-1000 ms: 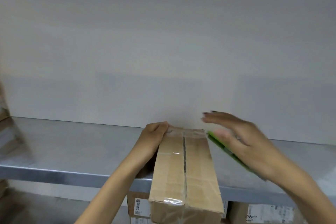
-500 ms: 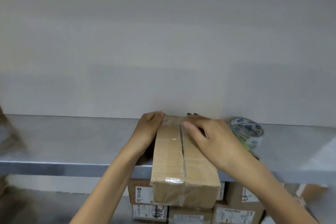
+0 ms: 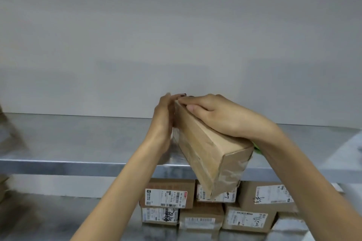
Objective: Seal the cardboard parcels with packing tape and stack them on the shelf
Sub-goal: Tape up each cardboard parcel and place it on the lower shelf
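A long brown cardboard parcel (image 3: pixel 205 154) with clear tape on its near end is tilted over the steel shelf (image 3: pixel 78 143), its near end sticking out past the shelf's front edge. My left hand (image 3: pixel 163 123) lies flat against the parcel's left side near the far end. My right hand (image 3: pixel 217 115) lies over the top, fingers curled over the far end. A sliver of green (image 3: pixel 256 146) from the tape roll shows behind my right wrist; the rest of the roll is hidden.
Several labelled cardboard parcels (image 3: pixel 195 207) are stacked on the lower shelf below. A plain grey wall (image 3: pixel 176 35) backs the shelf. Blurred brown cardboard (image 3: pixel 7 133) shows at the far left edge.
My right hand came over from the right and onto the parcel's far end. The parcel has since rolled onto its edge and tilted. The tape roll is now hidden behind my right wrist.
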